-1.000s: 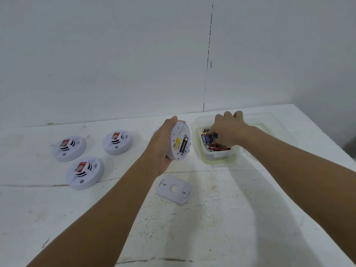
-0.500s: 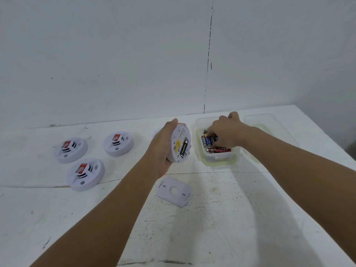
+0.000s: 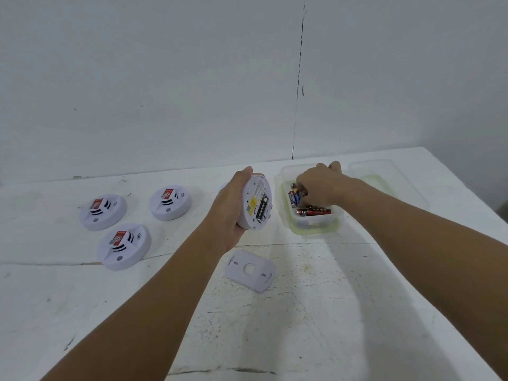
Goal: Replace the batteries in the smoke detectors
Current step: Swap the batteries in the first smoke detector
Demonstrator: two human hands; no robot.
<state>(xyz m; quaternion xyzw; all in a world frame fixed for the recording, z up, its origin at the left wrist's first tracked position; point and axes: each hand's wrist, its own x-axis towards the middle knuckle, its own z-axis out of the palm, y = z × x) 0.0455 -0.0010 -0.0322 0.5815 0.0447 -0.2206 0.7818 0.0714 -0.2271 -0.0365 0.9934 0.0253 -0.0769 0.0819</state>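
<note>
While left hand (image 3: 228,210) grips detector (image 3: 254,204), right hand (image 3: 320,188) in container (image 3: 286,215)

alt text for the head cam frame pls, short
A person's left hand holds an opened smoke detector on edge, one battery visible in its back, while the right hand reaches into a clear container of batteries. The removed back plate and three closed detectors lie on the white table.

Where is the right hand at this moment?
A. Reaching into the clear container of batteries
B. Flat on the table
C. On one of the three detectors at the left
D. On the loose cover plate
A: the right hand is inside the clear container, its fingers down among the batteries.
</note>
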